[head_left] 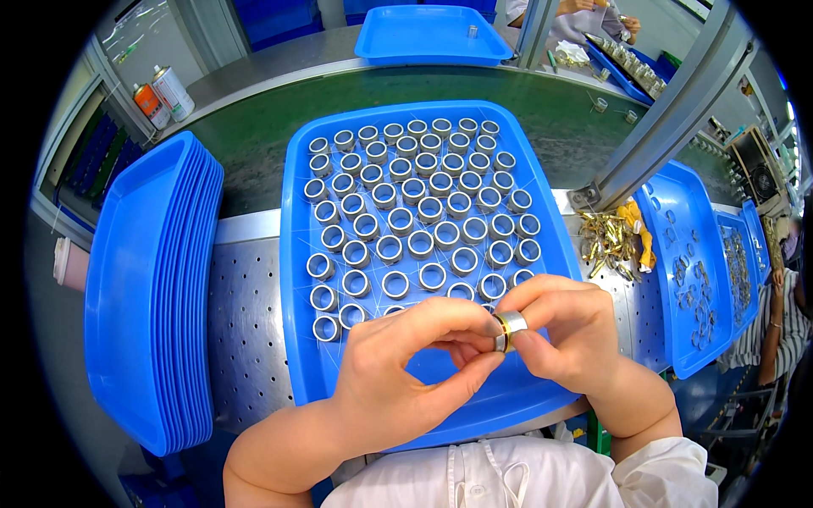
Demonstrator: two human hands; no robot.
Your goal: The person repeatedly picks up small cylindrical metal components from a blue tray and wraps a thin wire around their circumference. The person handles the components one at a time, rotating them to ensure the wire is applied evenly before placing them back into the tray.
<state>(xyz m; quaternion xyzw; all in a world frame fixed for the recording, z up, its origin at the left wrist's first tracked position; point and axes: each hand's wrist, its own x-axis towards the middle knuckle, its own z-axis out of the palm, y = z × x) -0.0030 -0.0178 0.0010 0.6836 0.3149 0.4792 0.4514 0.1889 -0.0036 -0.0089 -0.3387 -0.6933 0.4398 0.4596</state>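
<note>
A short silver metal ring [514, 323] with a gold-coloured band is held on edge between my two hands, over the near right part of a blue tray [295, 203]. My left hand [398, 360] pinches its left side with thumb and fingertips. The thumb and fingers of my right hand [572, 330] close on its right side. Behind the hands, many similar metal rings [420, 243] stand open end up in loose rows on the tray, with thin pale threads or wires sticking out. My hands hide some of the nearest rings.
Stacked blue trays [152, 296] stand at the left. Gold-coloured metal parts [608, 241] lie right of the tray, beside a yellow cloth [637, 233]. A metal post [669, 110] rises there. Another blue tray [707, 339] holds small loops. Other people work beyond.
</note>
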